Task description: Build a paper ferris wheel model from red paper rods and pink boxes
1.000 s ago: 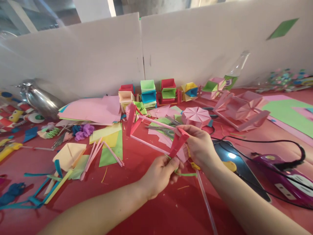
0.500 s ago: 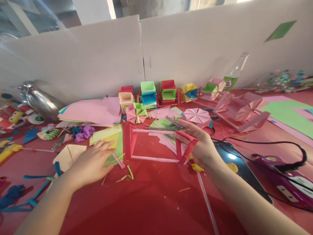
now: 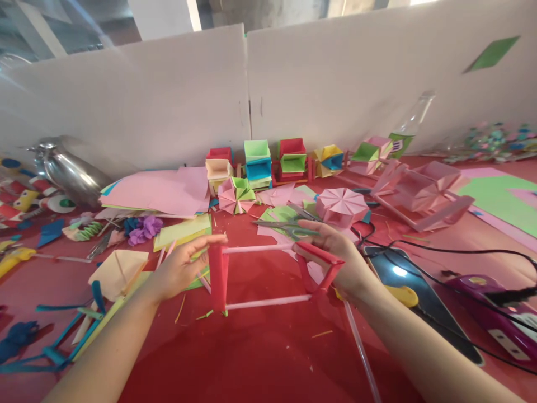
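A red paper frame (image 3: 218, 280) with triangular ends, joined by pale pink rods (image 3: 268, 303), hangs above the red table in front of me. My right hand (image 3: 333, 252) is closed around its right end. My left hand (image 3: 184, 266) is at the left end, index finger over the top corner and thumb beside it, closed on that edge. Just behind the frame are scissors (image 3: 279, 224), close to my right fingers; whether those fingers touch them I cannot tell. Green and pink paper scraps (image 3: 272, 212) lie under the scissors.
Folded paper boxes (image 3: 258, 168) line the white partition (image 3: 168, 106). A pink paper model (image 3: 423, 193), a glass bottle (image 3: 413, 120), a phone (image 3: 419, 302) and a purple power strip (image 3: 490, 308) with cables are on the right. At left are a metal jug (image 3: 71, 168) and paper sheets (image 3: 163, 190).
My left hand has moved right to the frame's left end and closed there. The frame's left end has come lower and nearer to me. My right hand keeps its hold.
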Motion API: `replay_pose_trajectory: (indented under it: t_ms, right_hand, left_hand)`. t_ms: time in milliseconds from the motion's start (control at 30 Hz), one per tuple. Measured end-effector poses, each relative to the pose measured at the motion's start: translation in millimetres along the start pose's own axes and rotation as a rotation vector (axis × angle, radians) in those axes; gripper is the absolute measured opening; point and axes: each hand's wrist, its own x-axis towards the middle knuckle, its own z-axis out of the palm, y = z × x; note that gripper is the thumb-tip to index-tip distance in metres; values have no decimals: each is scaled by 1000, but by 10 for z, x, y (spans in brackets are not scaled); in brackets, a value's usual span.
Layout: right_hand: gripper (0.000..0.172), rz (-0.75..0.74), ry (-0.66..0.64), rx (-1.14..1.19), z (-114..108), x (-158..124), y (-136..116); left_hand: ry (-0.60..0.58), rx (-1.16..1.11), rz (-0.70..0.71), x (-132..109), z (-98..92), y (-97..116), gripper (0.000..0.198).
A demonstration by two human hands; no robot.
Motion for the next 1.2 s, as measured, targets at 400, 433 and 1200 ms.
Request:
replay_pose_trajectory:
  t_ms: [400, 433, 1200]
  right_hand:
    - [39, 129, -104, -37, -16, 2, 105]
    - [38, 124, -105, -32, -18, 3, 114]
    - [29, 25, -94, -63, -126, 52, 74]
  left_hand:
    - [9, -483, -366, -104, 348, -189, 31]
    - [11, -502, -383, -105, 349, -197, 31]
    - [-13, -558, -490, -125, 421, -100, 40]
